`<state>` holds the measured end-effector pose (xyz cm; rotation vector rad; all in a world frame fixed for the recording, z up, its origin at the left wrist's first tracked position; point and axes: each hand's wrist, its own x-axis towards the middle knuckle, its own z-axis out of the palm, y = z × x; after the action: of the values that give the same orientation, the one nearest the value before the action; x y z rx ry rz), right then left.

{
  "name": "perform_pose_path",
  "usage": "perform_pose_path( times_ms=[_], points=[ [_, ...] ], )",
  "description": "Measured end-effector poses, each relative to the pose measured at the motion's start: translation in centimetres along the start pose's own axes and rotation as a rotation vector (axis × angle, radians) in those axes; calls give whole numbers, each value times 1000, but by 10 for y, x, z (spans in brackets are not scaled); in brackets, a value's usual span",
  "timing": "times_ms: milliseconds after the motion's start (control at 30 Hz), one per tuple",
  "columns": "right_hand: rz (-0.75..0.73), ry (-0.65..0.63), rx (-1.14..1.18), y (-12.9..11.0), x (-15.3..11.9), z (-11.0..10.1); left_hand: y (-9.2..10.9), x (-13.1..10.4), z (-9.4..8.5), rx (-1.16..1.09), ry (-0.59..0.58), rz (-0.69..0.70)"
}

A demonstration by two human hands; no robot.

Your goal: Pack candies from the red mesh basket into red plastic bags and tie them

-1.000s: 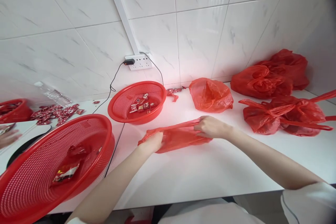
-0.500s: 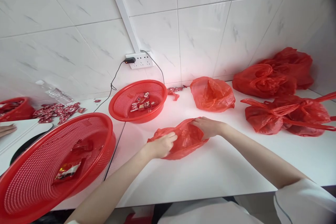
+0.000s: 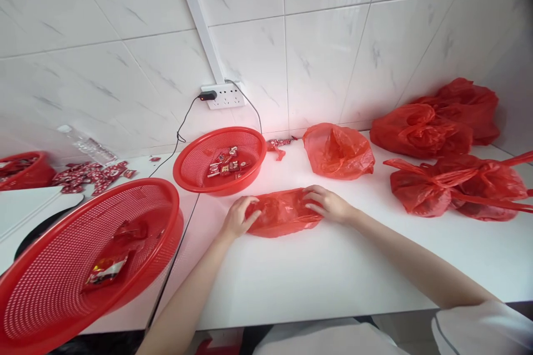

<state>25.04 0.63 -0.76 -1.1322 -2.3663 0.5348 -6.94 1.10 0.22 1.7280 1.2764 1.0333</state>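
The red plastic bag [image 3: 283, 223] lies on the white table [image 3: 333, 277], in front of the person, btwn both hands. The L hand [image 3: 240, 217] is at its left end: thumb and fingers stand apart in a curved shape, w/ the bag edge at the tips. The R hand [image 3: 327, 203] is at the opposite end, palm down; its fingers are a bit spread and rest on the thin plastic. How hard they press, I cannot tell. The bag is low and wrinkled.

Behind it, a bit to the left, stands the small basket [image 3: 191, 162], w/ some wrapped sweets [image 3: 227, 168] on the bottom. The large basket [image 3: 45, 272] is at far left, near the L forearm, w/ a few packs [image 3: 107, 270] inside. Behind the bag, to the right, is a 2nd red bag [image 3: 338, 152]. Further right are the tied bags [image 3: 420, 195]; the bulging bags [image 3: 420, 128] are close to the tiled wall [image 3: 316, 55]. At back left, a clear bottle [image 3: 92, 148] is next to a pile of red packets [image 3: 89, 178].
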Motion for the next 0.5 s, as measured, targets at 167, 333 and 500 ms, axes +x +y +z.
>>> perform_pose_path(
  times_ms=[167, 333, 500],
  points=[
    [-41, 290, -111, 7, -7, 24, 6, 20, 2, -517, 355, -460],
    [28, 418, -46, 14, -13, 24, 18, 30, -5, -752, 352, -710],
    [189, 541, 118, 21, -11, 19, 11, 22, -2, -990, 353, -569]
  ],
)
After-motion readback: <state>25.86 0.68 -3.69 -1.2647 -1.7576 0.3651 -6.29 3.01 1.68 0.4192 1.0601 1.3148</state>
